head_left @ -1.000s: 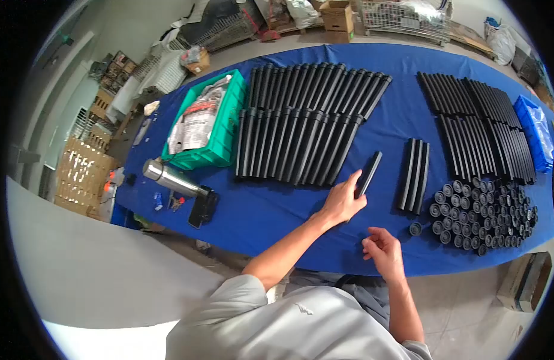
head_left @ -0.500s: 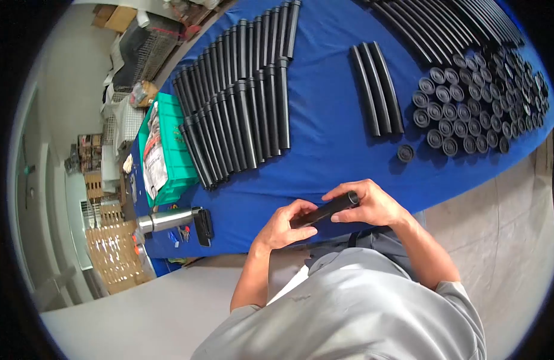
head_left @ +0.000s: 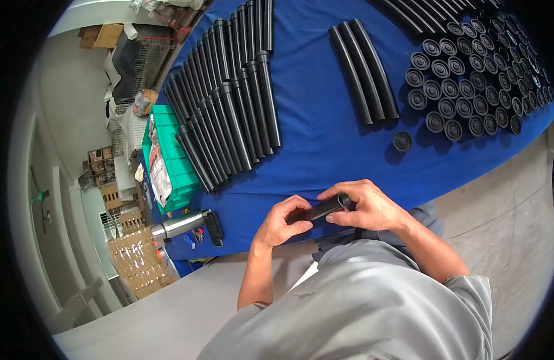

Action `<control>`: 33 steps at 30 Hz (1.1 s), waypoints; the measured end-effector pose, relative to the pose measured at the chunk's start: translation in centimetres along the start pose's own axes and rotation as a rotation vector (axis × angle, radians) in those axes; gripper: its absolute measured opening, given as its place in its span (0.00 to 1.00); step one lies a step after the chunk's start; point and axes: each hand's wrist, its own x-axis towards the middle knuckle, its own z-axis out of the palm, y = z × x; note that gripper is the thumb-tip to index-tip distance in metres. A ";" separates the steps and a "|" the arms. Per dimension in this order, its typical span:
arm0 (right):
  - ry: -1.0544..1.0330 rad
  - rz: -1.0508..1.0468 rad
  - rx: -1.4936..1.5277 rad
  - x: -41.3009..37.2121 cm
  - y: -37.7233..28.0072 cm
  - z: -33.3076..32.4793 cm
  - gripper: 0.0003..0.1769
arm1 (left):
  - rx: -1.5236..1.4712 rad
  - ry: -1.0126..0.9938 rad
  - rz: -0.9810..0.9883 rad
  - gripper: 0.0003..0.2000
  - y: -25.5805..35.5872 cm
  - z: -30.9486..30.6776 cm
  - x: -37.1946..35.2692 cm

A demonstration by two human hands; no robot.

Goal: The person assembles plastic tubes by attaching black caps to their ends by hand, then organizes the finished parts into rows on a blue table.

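1. Blue cloth (head_left: 307, 141) is spread over the tabletop, running from the lower middle of the frame right up past the top edge.

2. Closest in, lower middle: both hands on one black tube (head_left: 325, 209). Left hand (head_left: 280, 223) has its fingers curled round the lower-left end, thumb underneath. Right hand (head_left: 376, 207) pinches near the other end, fingers above and thumb below.

3. Tube's long axis slants from lower left to upper right, with the hollow mouth pointing up-right between the right fingers. A lone cap (head_left: 402, 141) sits off by itself, up and to the right of that mouth, so the right hand is clearly the nearer one to it.

4. Left side, a bit lower: steel bottle (head_left: 184, 224) lying on its side, dark flat object (head_left: 214, 229) by its end. Just above is a green crate (head_left: 181, 159) with papers inside.

5. Further out, upper middle: three loose tubes (head_left: 364, 72) side by side. Round caps (head_left: 449, 88) are bunched to their right, and rows of collared tubes (head_left: 270, 105) fan out to their left.

6. Top right corner has more bare tubes (head_left: 403, 15). Way back, upper left, some cardboard boxes (head_left: 109, 36) and wire mesh.
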 end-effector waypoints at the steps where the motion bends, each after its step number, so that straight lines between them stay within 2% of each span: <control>1: 0.004 -0.002 -0.007 -0.1 -0.6 -0.2 0.29 | -0.049 0.014 0.056 0.17 -0.1 0.2 0.1; 2: 0.006 -0.006 -0.015 0.0 -0.9 -0.2 0.30 | -0.098 0.031 0.114 0.17 -0.2 0.4 0.2; 5: 0.125 -0.180 -0.087 -0.2 0.1 0.8 0.34 | -0.752 0.108 0.384 0.16 0.4 3.0 0.4; 6: 0.100 -0.201 -0.117 -0.4 0.2 0.9 0.34 | -0.885 0.129 0.477 0.17 0.6 3.5 0.5; 8: 0.034 -0.264 -0.176 0.0 0.2 0.9 0.36 | -0.933 0.184 0.475 0.17 0.8 4.0 0.2; 9: 0.033 -0.213 -0.107 0.1 -0.1 0.8 0.35 | -0.955 0.214 0.478 0.17 0.8 4.1 0.1; 11: 0.028 -0.097 0.027 -0.1 -1.0 0.5 0.34 | -1.020 0.268 0.330 0.17 -0.5 4.5 -0.6; 13: 0.028 -0.078 -0.048 -0.1 -0.7 0.4 0.29 | -1.130 0.303 0.127 0.12 -1.5 5.4 -0.5; 16: 0.060 -0.050 -0.047 -0.2 -0.8 0.6 0.24 | -1.220 0.247 -0.012 0.13 -3.3 6.5 -0.6; 19: 0.077 -0.003 -0.022 -0.3 -0.6 0.7 0.21 | -1.133 0.276 -0.095 0.16 -3.0 6.5 -1.0; 22: 0.122 -0.006 -0.055 -0.3 -0.3 0.8 0.21 | -0.624 0.243 -0.231 0.18 -1.6 5.8 -2.7; 23: 0.128 0.005 -0.053 -0.4 -0.4 0.7 0.21 | -0.287 0.425 -0.176 0.17 -0.7 6.9 -2.9; 25: 0.135 0.042 -0.039 -0.6 -0.7 1.0 0.21 | 0.202 0.553 0.206 0.16 0.4 6.5 -3.2; 27: 0.141 0.001 -0.021 -0.7 -0.2 0.9 0.22 | 0.838 0.687 0.636 0.20 3.1 5.4 -0.8; 28: 0.146 -0.029 0.009 -0.7 0.2 1.0 0.22 | 0.909 0.666 0.610 0.25 3.7 5.2 -0.2; 29: 0.148 -0.060 0.041 -0.7 0.4 1.0 0.22 | 0.852 0.637 0.552 0.25 2.8 4.9 0.0; 31: 0.120 0.005 0.028 -0.9 -0.1 0.7 0.23 | 0.745 0.576 0.438 0.26 0.4 3.9 0.8; 33: 0.112 0.001 0.023 -1.0 -0.2 0.5 0.23 | 0.602 0.421 0.280 0.23 0.7 3.3 0.3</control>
